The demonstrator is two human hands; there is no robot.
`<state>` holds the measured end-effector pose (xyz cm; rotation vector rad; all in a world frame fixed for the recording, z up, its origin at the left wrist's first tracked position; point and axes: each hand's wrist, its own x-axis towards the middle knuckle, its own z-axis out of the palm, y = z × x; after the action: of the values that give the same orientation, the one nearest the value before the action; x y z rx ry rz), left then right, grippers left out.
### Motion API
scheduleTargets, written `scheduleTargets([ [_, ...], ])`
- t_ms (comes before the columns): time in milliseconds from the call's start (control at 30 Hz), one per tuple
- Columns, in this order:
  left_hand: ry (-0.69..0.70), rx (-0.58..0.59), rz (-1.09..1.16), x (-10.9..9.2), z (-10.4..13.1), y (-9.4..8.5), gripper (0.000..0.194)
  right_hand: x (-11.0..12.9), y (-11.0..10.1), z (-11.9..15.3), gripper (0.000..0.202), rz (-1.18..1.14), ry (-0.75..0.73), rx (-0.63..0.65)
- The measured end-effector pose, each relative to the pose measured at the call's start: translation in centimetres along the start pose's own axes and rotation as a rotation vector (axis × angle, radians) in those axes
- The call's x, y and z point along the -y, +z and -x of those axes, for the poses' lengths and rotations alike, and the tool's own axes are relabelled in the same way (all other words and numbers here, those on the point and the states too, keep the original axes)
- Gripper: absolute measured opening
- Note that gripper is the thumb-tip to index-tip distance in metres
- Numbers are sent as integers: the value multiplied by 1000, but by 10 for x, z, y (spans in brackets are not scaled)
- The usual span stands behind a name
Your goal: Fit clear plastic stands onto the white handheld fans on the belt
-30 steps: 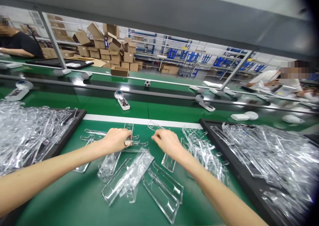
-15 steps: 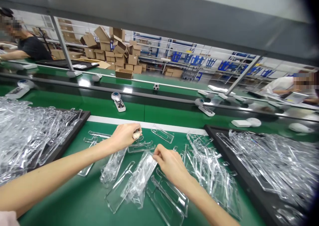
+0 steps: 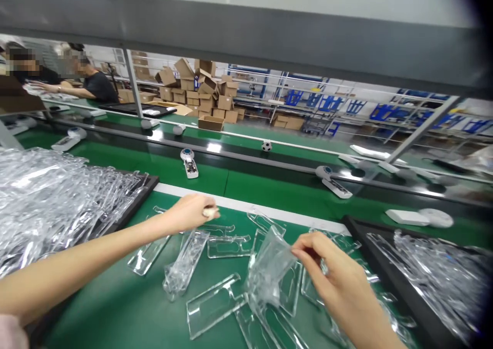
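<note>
My right hand (image 3: 341, 274) pinches the top edge of a clear plastic bag (image 3: 269, 264), which hangs down over loose transparent plastic frames. My left hand (image 3: 192, 213) is closed, its fingers curled, with something small and pale (image 3: 210, 213) at the fingertips; I cannot make out whether it is held or worn. Below that hand lies a second clear bag (image 3: 187, 264), its lower end crumpled. One transparent plastic frame (image 3: 210, 310) rests flat on the green work surface (image 3: 127, 308) left of the raised bag, and another frame (image 3: 229, 247) is between the hands.
Black trays heaped with clear plastic parts stand at left (image 3: 54, 200) and right (image 3: 435, 282). Beyond the white strip (image 3: 239, 205), white handheld devices (image 3: 189, 164) rest on the green conveyor. A grey metal shelf (image 3: 246, 36) crosses overhead. Co-workers sit at far left.
My right hand has moved right, lifting and pulling the bag along with it. The left hand stays nearly in place, still closed. The whole view has turned slightly left.
</note>
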<state>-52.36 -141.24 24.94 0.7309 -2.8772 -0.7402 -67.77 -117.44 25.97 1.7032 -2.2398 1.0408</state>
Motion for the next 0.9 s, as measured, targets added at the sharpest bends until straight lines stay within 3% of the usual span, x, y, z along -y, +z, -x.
scheduleTargets([
  [133, -81, 165, -348, 22, 20, -3, 27, 1, -1, -8, 16, -7, -46, -36],
  [233, -99, 198, -494, 26, 22, 4, 31, 3, -4, -13, 13, -5, -49, -96],
  [500, -253, 262, -450, 27, 32, -4, 28, 2, -13, -13, 12, -92, 133, -218],
  [633, -241, 254, -473, 28, 31, 7, 33, 9, -18, -16, 10, -228, 229, -349],
  [767, -258, 224, -513, 27, 32, 17, 33, 13, -27, -19, 10, -344, 227, -488],
  [900, -273, 233, -501, 26, 43, 20, 36, 14, -29, -18, 11, -364, 247, -462],
])
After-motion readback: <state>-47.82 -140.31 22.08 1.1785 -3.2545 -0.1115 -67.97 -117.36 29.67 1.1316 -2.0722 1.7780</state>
